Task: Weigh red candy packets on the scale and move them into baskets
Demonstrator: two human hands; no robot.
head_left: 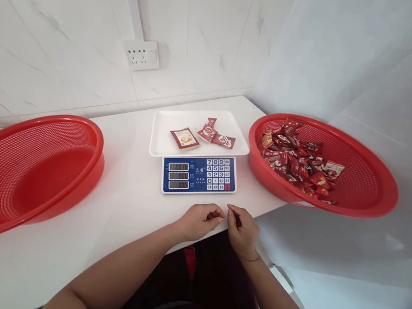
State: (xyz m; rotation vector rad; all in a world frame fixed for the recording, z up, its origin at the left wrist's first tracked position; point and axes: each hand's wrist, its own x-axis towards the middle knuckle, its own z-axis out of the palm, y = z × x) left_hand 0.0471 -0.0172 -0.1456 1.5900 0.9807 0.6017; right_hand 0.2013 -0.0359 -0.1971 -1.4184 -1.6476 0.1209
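My left hand [201, 221] rests at the table's front edge, its fingers curled in with the thumb close to them and nothing seen in it. Beside it, a small gap away, my right hand [242, 231] is curled the same way and also shows nothing held. Just beyond both hands sits a digital scale [200, 175] with a blue keypad panel and lit displays. On its white tray [165, 118] lie a flat snack packet [185, 139] with a red border, a red snack packet [208, 132] and another small red packet [224, 140].
To the right, a red plastic basket [363, 184] holds a heap of red snack packets [300, 160] and reaches past the table edge. Another red basket [50, 168] stands on the white table [125, 184] at left. A wall socket [142, 55] is behind.
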